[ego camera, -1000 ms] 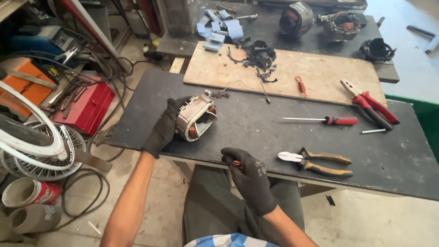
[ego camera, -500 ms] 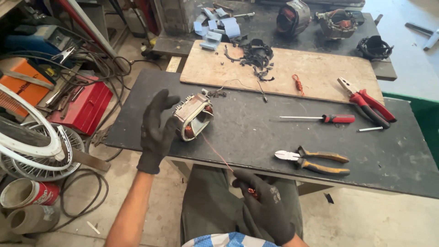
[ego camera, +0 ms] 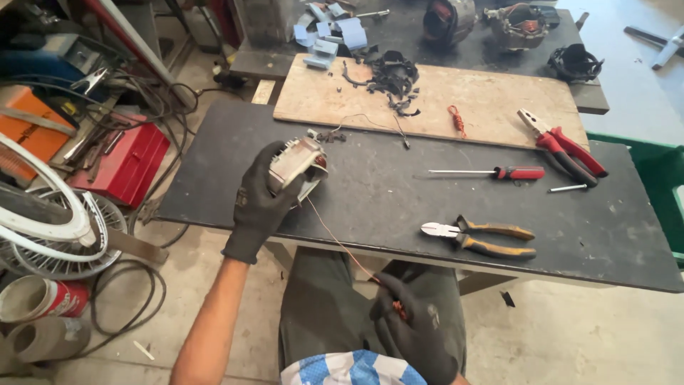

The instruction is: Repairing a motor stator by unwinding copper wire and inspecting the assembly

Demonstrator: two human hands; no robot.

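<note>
Copper wire runs taut from the gloved right hand, whose fingers pinch its end low over the lap, up to the motor stator at the near edge of the black table. The gloved left hand wraps closed around the stator. Farther right lie the yellow-handled cutters.

Black gloves cover the left hand and right hand; thin copper-coloured wire; red-handled screwdriver; dark grey tabletop
</note>
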